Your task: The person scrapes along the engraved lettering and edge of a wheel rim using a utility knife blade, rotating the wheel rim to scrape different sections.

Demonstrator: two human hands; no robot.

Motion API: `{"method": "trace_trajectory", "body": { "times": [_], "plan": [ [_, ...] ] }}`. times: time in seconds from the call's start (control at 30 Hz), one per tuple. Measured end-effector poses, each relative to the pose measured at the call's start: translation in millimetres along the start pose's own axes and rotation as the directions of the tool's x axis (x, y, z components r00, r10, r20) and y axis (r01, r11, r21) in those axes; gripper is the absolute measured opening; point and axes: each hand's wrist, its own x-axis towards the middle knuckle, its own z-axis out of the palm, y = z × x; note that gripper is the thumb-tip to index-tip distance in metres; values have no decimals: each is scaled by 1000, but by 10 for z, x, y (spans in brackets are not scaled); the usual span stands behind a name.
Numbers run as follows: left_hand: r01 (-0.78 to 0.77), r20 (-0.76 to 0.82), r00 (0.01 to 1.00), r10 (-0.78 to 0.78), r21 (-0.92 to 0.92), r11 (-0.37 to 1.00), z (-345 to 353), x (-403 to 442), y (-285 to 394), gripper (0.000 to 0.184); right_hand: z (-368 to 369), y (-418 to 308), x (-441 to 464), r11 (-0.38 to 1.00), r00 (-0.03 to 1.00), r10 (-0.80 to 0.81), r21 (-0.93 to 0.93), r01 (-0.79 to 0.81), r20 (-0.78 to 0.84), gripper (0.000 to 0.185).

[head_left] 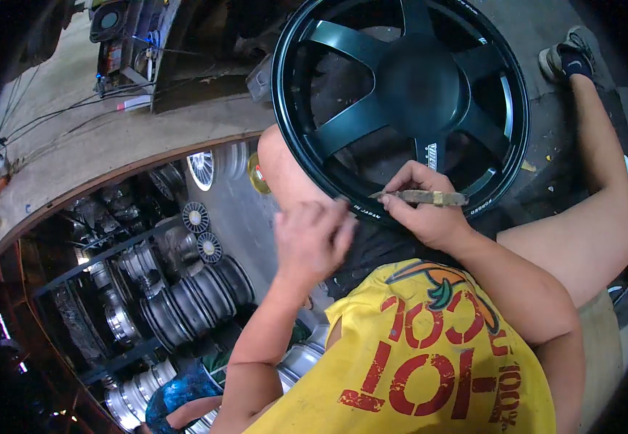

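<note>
A dark green car wheel rim (pixel 353 130) with broad spokes and white lettering leans in front of me, between my legs. My right hand (pixel 429 206) grips a slim tool (pixel 437 197) with a worn, tape-wrapped handle. Its thin tip points left, at the rim's lower lip close to the lettering; I cannot tell whether it touches. My left hand (pixel 314 239) is smeared by motion just left of that tip, near the rim's lower-left edge. Its fingers look bent, but whether they hold anything cannot be made out.
At the left, a rack (pixel 140 275) carries several wheel rims, and more silver rims (pixel 137 394) stand below it. A curved wooden bench edge (pixel 118 170) runs above the rack, with cables and tools on it. Another person's arm (pixel 194 411) shows at the lower left.
</note>
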Motion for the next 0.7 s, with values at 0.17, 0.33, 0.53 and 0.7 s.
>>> {"method": "trace_trajectory", "body": {
  "times": [0.17,0.33,0.53,0.7],
  "plan": [
    [169,-140,962,-235,-372,913,100,-16,-401,32,123,-28,-11,985,997,-52,-163,60,52,21],
    [48,-315,934,-167,-354,934,418,-66,-481,27,158,8,-2,976,998,-51,-212,60,48,20],
    [16,-381,904,-196,-427,904,464,-58,-502,27,184,53,10,977,998,-55,-203,63,43,20],
    [30,-372,905,-206,-428,903,470,-58,-497,28,166,48,18,974,997,-44,-221,55,55,20]
  ]
}}
